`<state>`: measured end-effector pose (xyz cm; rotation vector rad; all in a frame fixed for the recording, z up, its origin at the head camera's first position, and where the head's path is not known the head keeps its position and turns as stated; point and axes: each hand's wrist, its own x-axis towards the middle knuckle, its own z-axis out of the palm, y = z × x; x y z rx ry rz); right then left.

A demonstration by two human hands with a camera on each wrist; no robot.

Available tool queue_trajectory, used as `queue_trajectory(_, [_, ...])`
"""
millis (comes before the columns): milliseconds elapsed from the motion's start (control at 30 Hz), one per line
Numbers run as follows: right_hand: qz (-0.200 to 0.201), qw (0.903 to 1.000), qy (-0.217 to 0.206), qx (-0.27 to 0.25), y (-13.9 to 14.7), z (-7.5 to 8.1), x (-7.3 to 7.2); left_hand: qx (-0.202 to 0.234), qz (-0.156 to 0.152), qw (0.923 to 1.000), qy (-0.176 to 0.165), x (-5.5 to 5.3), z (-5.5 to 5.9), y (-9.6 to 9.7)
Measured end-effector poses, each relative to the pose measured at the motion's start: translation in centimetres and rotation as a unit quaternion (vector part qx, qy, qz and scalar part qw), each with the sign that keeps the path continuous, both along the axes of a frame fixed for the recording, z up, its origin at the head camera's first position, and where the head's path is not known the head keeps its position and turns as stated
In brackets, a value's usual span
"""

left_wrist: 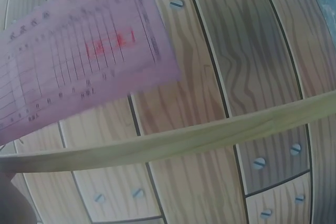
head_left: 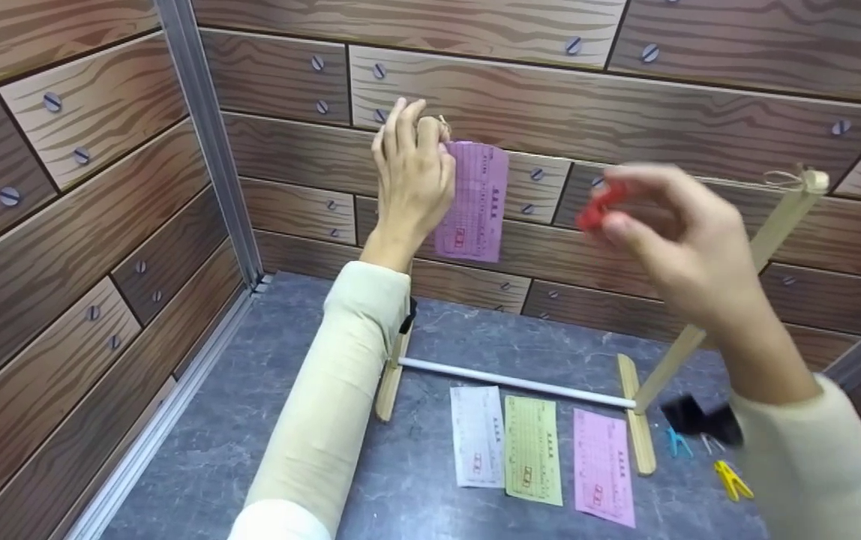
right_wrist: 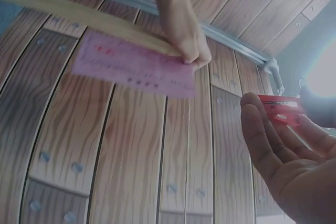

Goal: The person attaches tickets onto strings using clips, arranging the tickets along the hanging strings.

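My left hand (head_left: pixel 414 161) is raised at the top of the left wooden post and pinches the upper edge of a pink printed slip (head_left: pixel 472 202), which hangs down beside it. The left wrist view shows the slip (left_wrist: pixel 84 45) with its red stamp, alongside the post (left_wrist: pixel 157 142). To the right, my right hand (head_left: pixel 689 240) pinches a red clothespin (head_left: pixel 601 206) between thumb and fingers. In the right wrist view the clothespin (right_wrist: pixel 281 109) lies apart from the slip (right_wrist: pixel 134 66). A thin string (head_left: pixel 730 184) runs to the right post's top.
A wooden frame stands on the grey table, its right post (head_left: pixel 779 225) and white bottom rod (head_left: pixel 513 380) showing. On the table lie a white slip (head_left: pixel 477 435), a yellow slip (head_left: pixel 533 450), another pink slip (head_left: pixel 603 465), a blue clothespin (head_left: pixel 678 442) and a yellow clothespin (head_left: pixel 733 480).
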<state>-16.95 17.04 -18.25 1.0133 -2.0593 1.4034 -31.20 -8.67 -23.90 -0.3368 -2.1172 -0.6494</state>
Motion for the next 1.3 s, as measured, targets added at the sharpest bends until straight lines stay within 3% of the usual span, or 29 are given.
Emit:
queue_trajectory(100, [0.011, 0.9999, -0.011, -0.006, -1.7, 1.4, -1.4, 0.005, -0.003, 1.0, -0.001, 0.0, 0.0, 0.2])
queue_trajectory(433, [-0.038, 0.9961, -0.048, 0.064, -6.5, 4.2, -5.4, -0.012, 0.005, 0.9988, 0.048, 0.2, 0.2, -0.3])
queue_trajectory(567, [-0.055, 0.9938, -0.063, 0.073, -8.1, 4.5, -6.7, -0.005, 0.0, 0.9986, 0.053, 0.2, 0.2, -0.3])
queue_trajectory(867, [-0.126, 0.9881, -0.028, 0.083, -10.7, 5.0, -9.0, 0.013, -0.004, 0.9987, 0.049, 0.0, 0.3, -0.3])
queue_trajectory(1100, [-0.206, 0.9658, 0.015, 0.157, -11.8, 5.0, -10.8, 0.016, -0.004, 0.9986, 0.051, 0.0, 0.3, -0.3])
queue_trajectory(1167, [-0.214, 0.9615, 0.007, 0.172, -12.0, 4.9, -11.3, 0.016, -0.005, 0.9986, 0.05, -0.1, 0.3, -0.3])
queue_trajectory(1300, [-0.206, 0.9624, -0.034, 0.173, -12.0, 4.8, -12.0, 0.018, -0.006, 0.999, 0.041, -0.1, 0.3, -0.3])
